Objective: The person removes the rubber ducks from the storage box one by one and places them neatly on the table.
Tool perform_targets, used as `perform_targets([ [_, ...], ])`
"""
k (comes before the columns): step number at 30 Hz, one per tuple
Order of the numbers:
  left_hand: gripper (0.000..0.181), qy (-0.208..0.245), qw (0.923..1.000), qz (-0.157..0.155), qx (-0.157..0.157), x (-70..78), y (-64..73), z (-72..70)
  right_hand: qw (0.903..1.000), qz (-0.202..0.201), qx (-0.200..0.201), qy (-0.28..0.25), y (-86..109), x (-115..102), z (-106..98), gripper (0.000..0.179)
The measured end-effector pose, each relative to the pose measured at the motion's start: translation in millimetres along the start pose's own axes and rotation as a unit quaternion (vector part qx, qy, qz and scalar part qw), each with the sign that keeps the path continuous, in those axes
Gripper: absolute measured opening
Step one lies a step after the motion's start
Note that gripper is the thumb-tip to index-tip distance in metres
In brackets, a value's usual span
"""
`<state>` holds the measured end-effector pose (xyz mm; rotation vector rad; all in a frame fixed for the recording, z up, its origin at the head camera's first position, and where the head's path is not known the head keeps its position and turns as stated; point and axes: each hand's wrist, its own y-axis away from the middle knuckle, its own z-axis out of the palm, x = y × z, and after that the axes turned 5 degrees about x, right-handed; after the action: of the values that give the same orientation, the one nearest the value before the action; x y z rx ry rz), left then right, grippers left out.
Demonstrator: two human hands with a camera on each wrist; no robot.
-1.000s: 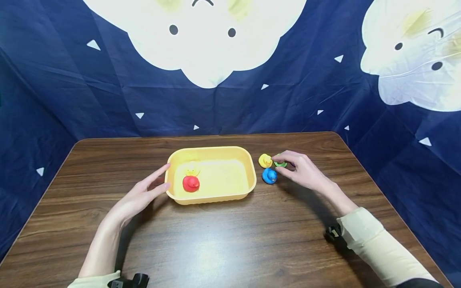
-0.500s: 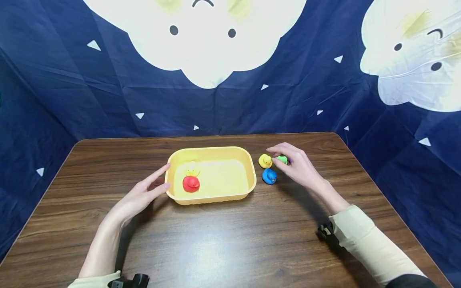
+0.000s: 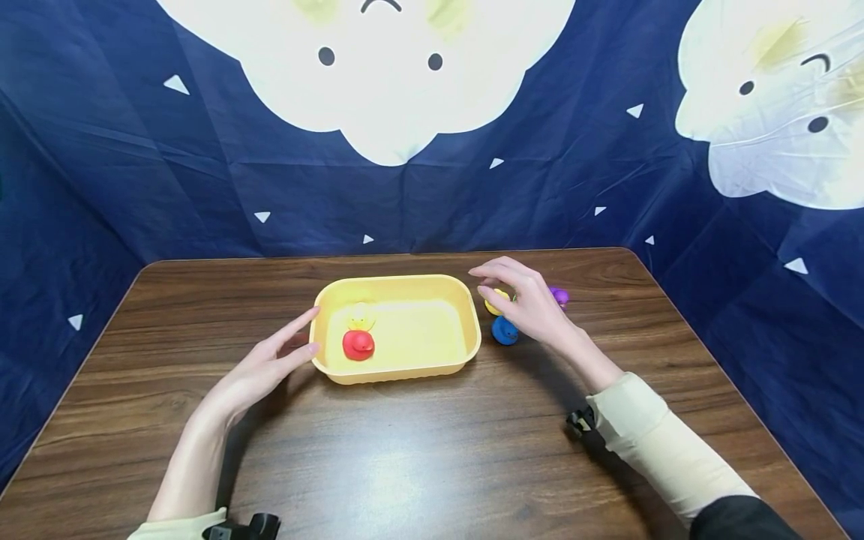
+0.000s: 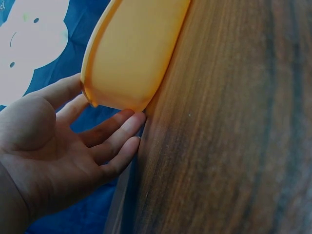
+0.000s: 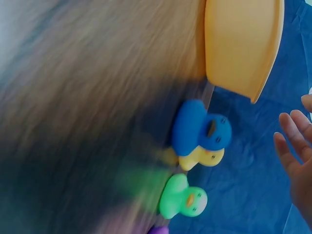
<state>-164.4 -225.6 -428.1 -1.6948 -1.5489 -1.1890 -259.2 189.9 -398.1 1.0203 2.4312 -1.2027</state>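
My left hand (image 3: 259,367) touches the left end of a yellow plastic tub (image 3: 421,330), its fingers extended; the left wrist view shows its fingertips against that wall. Inside the tub sit a red rubber duck (image 3: 358,346) and a yellow one (image 3: 361,319), side by side at the left. My right hand (image 3: 529,304) hovers near the tub's right end, fingers loosely bent, holding nothing visible. Under and around it stand a blue duck (image 3: 504,331), another yellow duck (image 3: 497,301), a purple duck (image 3: 559,297) and a green duck (image 5: 183,197), mostly hidden by the hand in the head view.
Everything stands on a dark wooden table (image 3: 405,465). Its back edge meets a blue cloth backdrop (image 3: 405,202) printed with white clouds. Black wrist cameras are strapped at both cuffs.
My right hand has moved left and slightly toward the back, from the green duck to beside the tub's right end. The purple duck has come into view. My left hand stays put.
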Motion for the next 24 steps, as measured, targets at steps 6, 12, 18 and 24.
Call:
perform_targets([
  [6, 0.070, 0.003, 1.0000, 0.000, -0.001, -0.1, -0.3, 0.4, 0.9996, -0.008, -0.009, -0.025, -8.7, -8, 11, 0.026],
  [12, 0.070, 0.002, 1.0000, -0.001, 0.001, 0.2, -0.1, -0.3, 0.9988, -0.035, -0.002, -0.034, -17.5, -15, 26, 0.023],
  [18, 0.070, -0.002, 1.0000, -0.002, 0.002, 0.3, -0.6, -0.2, 0.9983, -0.036, -0.004, -0.046, -24.1, -23, 40, 0.025],
  [24, 0.071, -0.007, 1.0000, -0.006, 0.000, 0.7, -1.0, -0.1, 0.9977, -0.040, -0.013, -0.052, -29.2, -30, 52, 0.026],
])
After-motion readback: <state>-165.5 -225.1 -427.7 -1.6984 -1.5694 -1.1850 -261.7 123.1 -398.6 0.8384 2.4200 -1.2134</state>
